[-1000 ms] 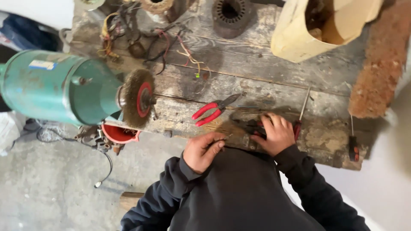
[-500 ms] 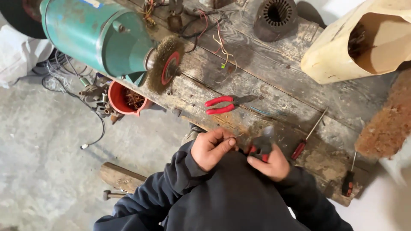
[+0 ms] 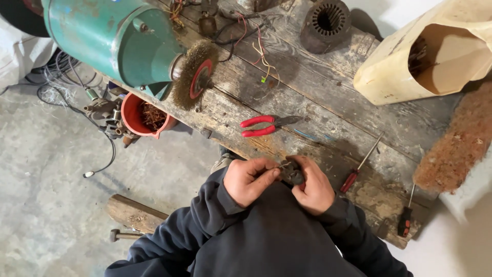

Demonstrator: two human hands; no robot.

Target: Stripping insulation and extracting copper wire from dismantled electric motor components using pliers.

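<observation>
Left hand: at the near edge of the bench, fingers curled together, fingertips pinched on a thin metal piece projecting from the small dark part.
Right hand: touching the left hand's fingertips, fingers wrapped and clamped around the small dark part.
Small dark part: held between both hands, above the bench edge, close to the body; shape largely hidden by the fingers.
Workbench: weathered wooden planks, running from 10 o'clock to 4 o'clock across the view.
Red-handled pliers: flat on the bench, at 11 o'clock from the hands, near but apart.
Screwdriver, red handle: on the bench, at 3 o'clock from the right hand, just beside it.
Second screwdriver: at the bench end, 4 o'clock from the hands.
Green motor: at 10 o'clock, well apart, with wire brush wheel on its shaft.
Red container: below the motor, holding copper-coloured scrap.
Stator core: at 12 o'clock, far side of the bench.
Tan sack: at 1 o'clock, mouth open.
</observation>
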